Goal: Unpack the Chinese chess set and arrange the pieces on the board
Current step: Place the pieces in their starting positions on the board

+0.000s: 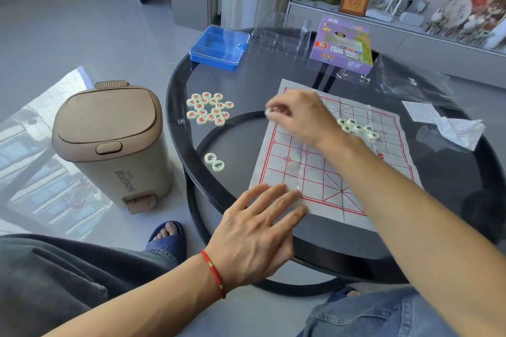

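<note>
Right hand [294, 115] reaches across board [315, 172], pinches one pale piece [269, 111] at fingertips, over board's far-left edge. Left hand [260, 227] flat, fingers straight, pressing board's near-left corner onto tabletop [246, 85]. Red-marked pile [209, 108] lies left of held piece, off board (pair of green-marked pieces [214, 162] nearer). Green cluster [358, 127] on board, behind right wrist. Right hand nearer both groups.
</note>
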`<control>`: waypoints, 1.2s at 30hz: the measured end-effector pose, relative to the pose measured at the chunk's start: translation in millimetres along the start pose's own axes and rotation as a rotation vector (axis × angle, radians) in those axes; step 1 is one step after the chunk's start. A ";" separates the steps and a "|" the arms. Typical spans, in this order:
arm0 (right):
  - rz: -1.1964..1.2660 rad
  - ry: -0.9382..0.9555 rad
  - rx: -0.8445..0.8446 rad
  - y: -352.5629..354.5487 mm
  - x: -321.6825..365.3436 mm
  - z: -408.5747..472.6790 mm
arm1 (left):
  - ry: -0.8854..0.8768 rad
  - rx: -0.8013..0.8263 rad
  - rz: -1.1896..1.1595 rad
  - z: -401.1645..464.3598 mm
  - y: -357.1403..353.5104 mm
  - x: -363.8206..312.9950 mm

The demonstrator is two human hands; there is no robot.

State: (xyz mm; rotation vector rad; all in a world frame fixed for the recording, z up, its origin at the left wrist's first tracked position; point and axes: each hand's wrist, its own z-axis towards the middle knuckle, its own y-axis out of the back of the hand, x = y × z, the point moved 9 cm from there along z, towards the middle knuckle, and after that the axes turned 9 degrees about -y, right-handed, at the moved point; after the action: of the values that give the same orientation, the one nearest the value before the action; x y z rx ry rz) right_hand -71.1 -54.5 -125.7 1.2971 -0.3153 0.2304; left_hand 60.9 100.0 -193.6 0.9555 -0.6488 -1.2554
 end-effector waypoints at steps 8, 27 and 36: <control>-0.105 -0.566 -0.149 41.9 -162.1 5.5 | -0.002 0.001 0.008 0.1 -0.3 0.2; 0.023 0.263 0.436 -67.2 102.8 -38.9 | 0.005 -0.001 -0.003 1.9 0.7 0.5; 0.109 0.262 0.368 -66.1 97.6 -39.1 | 0.001 -0.012 -0.005 1.4 2.4 0.2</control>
State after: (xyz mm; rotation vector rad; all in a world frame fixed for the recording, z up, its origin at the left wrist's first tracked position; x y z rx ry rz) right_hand 46.5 -34.6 -160.1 1.5924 -0.1214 0.5658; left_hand 60.9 99.5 -190.8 0.9478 -0.6381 -1.2617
